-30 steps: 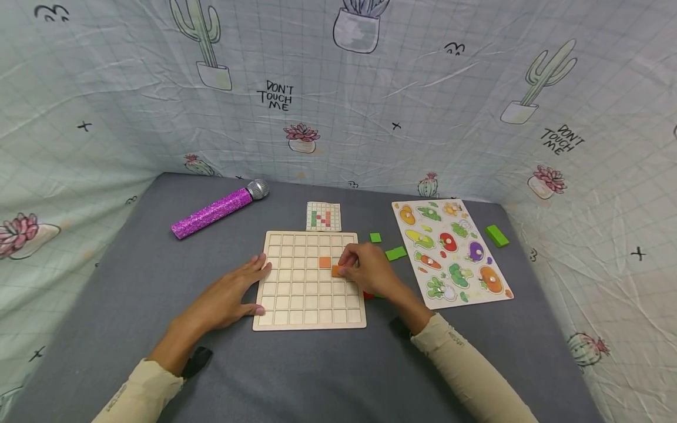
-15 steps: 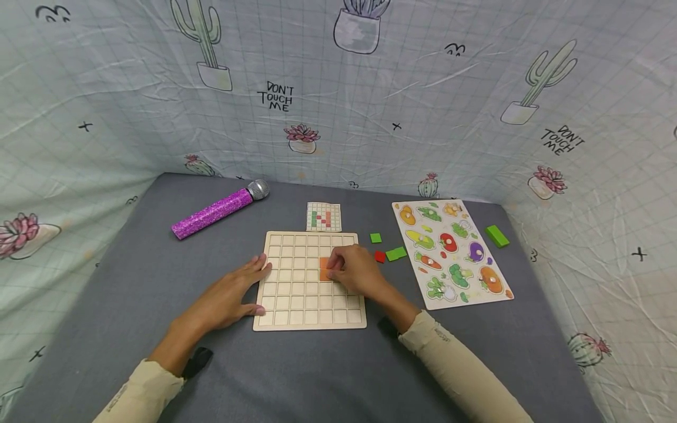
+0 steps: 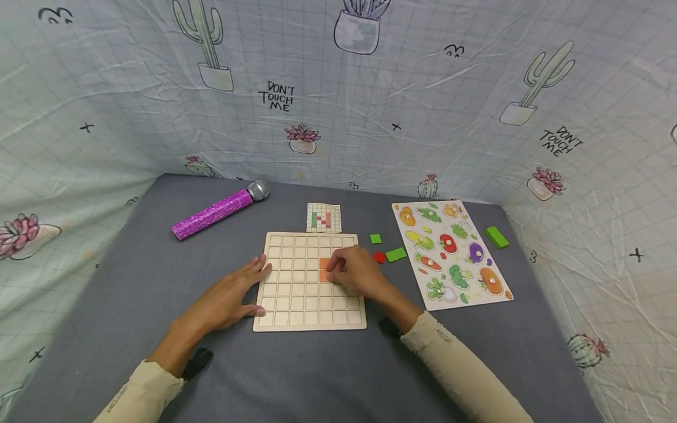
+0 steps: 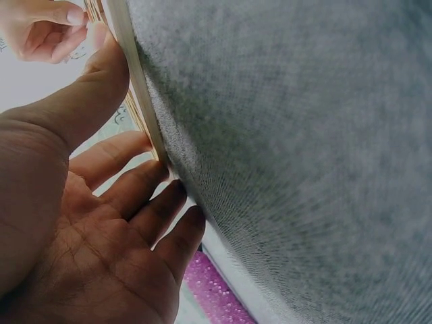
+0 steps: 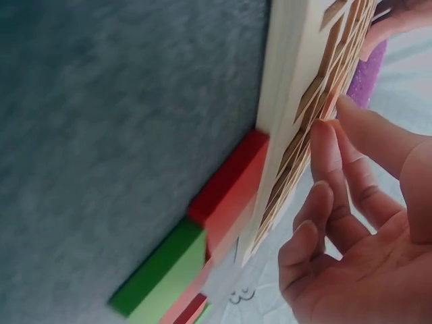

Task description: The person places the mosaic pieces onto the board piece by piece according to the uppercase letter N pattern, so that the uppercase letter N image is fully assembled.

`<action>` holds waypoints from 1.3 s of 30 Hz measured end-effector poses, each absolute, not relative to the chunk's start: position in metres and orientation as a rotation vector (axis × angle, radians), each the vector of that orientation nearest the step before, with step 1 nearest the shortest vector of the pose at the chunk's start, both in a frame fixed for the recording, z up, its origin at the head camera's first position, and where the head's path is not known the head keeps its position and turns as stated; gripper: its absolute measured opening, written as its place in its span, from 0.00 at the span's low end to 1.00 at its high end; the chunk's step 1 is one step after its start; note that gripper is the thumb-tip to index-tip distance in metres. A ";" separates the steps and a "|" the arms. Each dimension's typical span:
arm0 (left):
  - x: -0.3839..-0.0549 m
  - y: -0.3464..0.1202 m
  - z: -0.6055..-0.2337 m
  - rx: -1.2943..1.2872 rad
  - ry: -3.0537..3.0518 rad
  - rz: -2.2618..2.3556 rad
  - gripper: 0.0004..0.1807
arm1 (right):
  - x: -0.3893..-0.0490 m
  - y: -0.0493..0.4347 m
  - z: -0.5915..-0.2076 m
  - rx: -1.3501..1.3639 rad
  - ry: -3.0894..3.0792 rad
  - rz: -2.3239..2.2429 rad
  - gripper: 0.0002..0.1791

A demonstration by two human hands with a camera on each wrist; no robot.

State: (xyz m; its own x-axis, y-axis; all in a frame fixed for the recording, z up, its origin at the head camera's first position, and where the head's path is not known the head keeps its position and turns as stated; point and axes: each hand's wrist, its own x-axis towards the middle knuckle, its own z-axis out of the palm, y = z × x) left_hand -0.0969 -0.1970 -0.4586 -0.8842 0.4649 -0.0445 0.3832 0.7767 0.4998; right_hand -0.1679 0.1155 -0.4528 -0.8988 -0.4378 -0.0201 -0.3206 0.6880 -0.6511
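Note:
A pale wooden grid board (image 3: 296, 294) lies flat on the grey table. My left hand (image 3: 224, 299) rests along its left edge, fingers spread and thumb near the lower corner. In the left wrist view the fingertips (image 4: 160, 169) touch the board's side. Over the right half of the grid, my right hand (image 3: 359, 270) has thumb and index finger together at an orange tile (image 3: 323, 276) lying in a cell, partly hidden by the fingers. Directly above it sits another orange tile (image 3: 324, 262).
Behind the board lies a pattern card (image 3: 324, 218). To the right are a red tile (image 3: 379, 257), green tiles (image 3: 396, 254), a vegetable puzzle board (image 3: 433, 276) and a green block (image 3: 496, 237). A glittery purple microphone (image 3: 214, 216) lies back left. A patterned cloth (image 3: 338, 147) hangs behind.
My right hand has moved left over the board with the orange tile, bringing it under the other one, then held there. The red tile came into view. My left hand stays put.

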 end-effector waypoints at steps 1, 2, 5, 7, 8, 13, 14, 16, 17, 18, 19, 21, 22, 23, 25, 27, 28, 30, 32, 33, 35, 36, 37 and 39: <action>-0.097 -0.197 -0.459 0.674 2.803 0.734 0.52 | -0.168 0.118 -0.453 -0.624 2.714 -1.020 0.06; -0.097 -0.197 -0.458 0.676 2.803 0.735 0.52 | -0.168 0.120 -0.453 -0.627 2.705 -1.033 0.06; -0.097 -0.197 -0.458 0.675 2.800 0.741 0.52 | -0.168 0.127 -0.452 -0.624 2.684 -1.072 0.06; -0.096 -0.197 -0.458 0.672 2.798 0.747 0.52 | -0.168 0.132 -0.450 -0.617 2.688 -1.072 0.07; -0.096 -0.197 -0.458 0.670 2.798 0.748 0.52 | -0.167 0.135 -0.449 -0.607 2.690 -1.070 0.07; -0.096 -0.198 -0.459 0.671 2.803 0.750 0.52 | -0.167 0.148 -0.445 -0.585 2.696 -1.071 0.08; -0.096 -0.198 -0.459 0.674 2.804 0.749 0.52 | -0.167 0.151 -0.444 -0.584 2.694 -1.076 0.09; -0.096 -0.198 -0.459 0.678 2.805 0.749 0.52 | -0.168 0.158 -0.443 -0.581 2.697 -1.077 0.09; -0.096 -0.198 -0.458 0.682 2.805 0.751 0.52 | -0.168 0.161 -0.442 -0.580 2.700 -1.077 0.09; -0.096 -0.198 -0.458 0.682 2.805 0.752 0.52 | -0.168 0.164 -0.441 -0.582 2.702 -1.079 0.09; -0.096 -0.198 -0.458 0.682 2.804 0.754 0.52 | -0.168 0.167 -0.440 -0.574 2.702 -1.081 0.09; -0.096 -0.198 -0.458 0.686 2.803 0.757 0.52 | -0.169 0.173 -0.439 -0.572 2.705 -1.074 0.09; -0.096 -0.198 -0.458 0.690 2.803 0.757 0.52 | -0.169 0.176 -0.439 -0.569 2.708 -1.067 0.09; -0.097 -0.198 -0.458 0.700 2.805 0.757 0.51 | -0.168 0.179 -0.439 -0.568 2.711 -1.057 0.09; -0.097 -0.198 -0.457 0.713 2.807 0.757 0.51 | -0.168 0.184 -0.439 -0.562 2.718 -1.032 0.10; -0.097 -0.198 -0.458 0.721 2.805 0.755 0.51 | -0.167 0.188 -0.439 -0.555 2.728 -0.998 0.11; -0.097 -0.198 -0.458 0.719 2.803 0.755 0.51 | -0.166 0.190 -0.440 -0.560 2.734 -0.983 0.12; -0.097 -0.198 -0.457 0.718 2.802 0.758 0.50 | -0.165 0.193 -0.443 -0.570 2.746 -0.956 0.12; -0.097 -0.198 -0.458 0.716 2.801 0.759 0.50 | -0.164 0.195 -0.446 -0.578 2.755 -0.931 0.13; -0.097 -0.198 -0.458 0.717 2.802 0.759 0.50 | -0.164 0.195 -0.447 -0.585 2.758 -0.920 0.13; -0.097 -0.198 -0.458 0.717 2.804 0.760 0.51 | -0.163 0.195 -0.450 -0.591 2.766 -0.897 0.13; -0.097 -0.198 -0.458 0.715 2.804 0.758 0.51 | -0.162 0.195 -0.451 -0.591 2.767 -0.886 0.13; -0.097 -0.198 -0.458 0.714 2.803 0.756 0.51 | -0.162 0.194 -0.452 -0.592 2.770 -0.875 0.13; -0.097 -0.198 -0.459 0.707 2.802 0.752 0.51 | -0.162 0.193 -0.453 -0.592 2.779 -0.857 0.12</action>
